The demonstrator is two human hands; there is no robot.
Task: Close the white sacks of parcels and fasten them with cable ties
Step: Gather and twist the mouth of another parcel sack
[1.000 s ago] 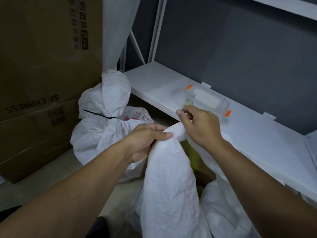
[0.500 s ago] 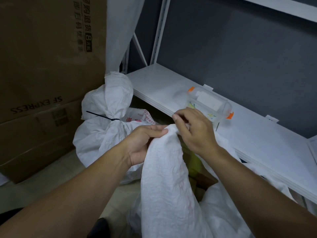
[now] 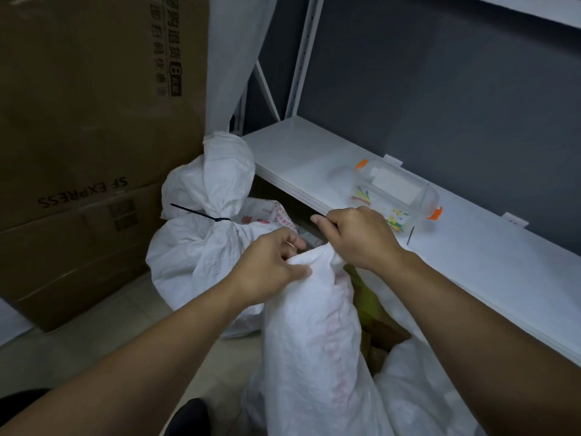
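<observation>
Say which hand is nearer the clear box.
Right. The right hand, holding a cable tie, lies just before the clear box; the left hand grips the sack farther left.

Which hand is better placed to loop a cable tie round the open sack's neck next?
Right. The right hand seems to pinch a thin black cable tie right above the neck; the left hand grips the white woven sack bunched and should not let go.
</observation>
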